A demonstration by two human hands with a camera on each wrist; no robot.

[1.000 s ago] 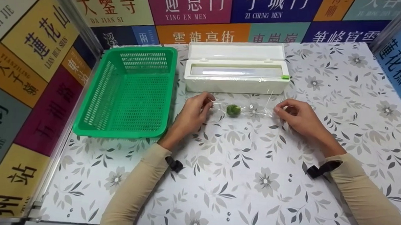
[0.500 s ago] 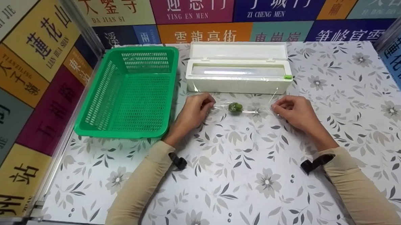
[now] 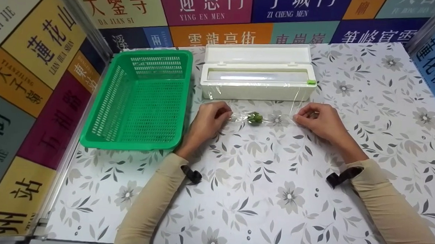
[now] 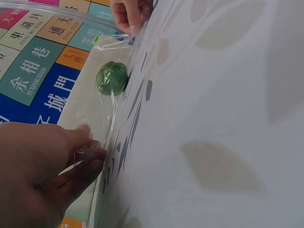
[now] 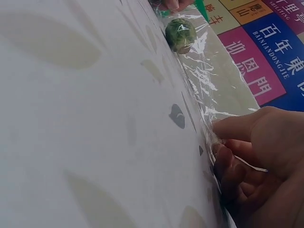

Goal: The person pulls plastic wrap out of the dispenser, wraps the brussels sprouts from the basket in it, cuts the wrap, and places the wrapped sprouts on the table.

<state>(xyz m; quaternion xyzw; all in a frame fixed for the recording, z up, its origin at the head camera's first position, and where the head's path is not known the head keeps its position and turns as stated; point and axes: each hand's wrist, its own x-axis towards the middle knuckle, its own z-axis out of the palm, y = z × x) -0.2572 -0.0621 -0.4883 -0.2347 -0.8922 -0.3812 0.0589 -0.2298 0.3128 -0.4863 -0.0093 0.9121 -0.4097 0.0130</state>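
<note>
Pinching clear film (image 3: pixel 239 117) at both near corners: left hand (image 3: pixel 208 118) on the left, right hand (image 3: pixel 322 121) on the right. Thumb and fingertips clamped together on film in each hand, both wrist views agree; other fingers curled behind. Film runs from the far side, over the front of the white box (image 3: pixel 309 93), down to the hands.

Round green vegetable (image 3: pixel 255 118) sits between the hands, nearer the left one, near side of the box, with film over it. Neither hand touches it. Can't tell how far film goes underneath.

Box lid (image 3: pixel 258 54) tipped up at the far side, roll (image 3: pixel 256 76) showing inside, small green tab (image 3: pixel 311 82) at the right end of the front edge. Green basket (image 3: pixel 134 144) left of the box, left forearm passing just by its near right corner. Everything's on a floral tablecloth (image 3: pixel 235 210); coloured sign panels (image 3: pixel 204 4) on the far wall. Beige sleeves, black wrist cameras (image 3: pixel 192 174) on both wrists.
</note>
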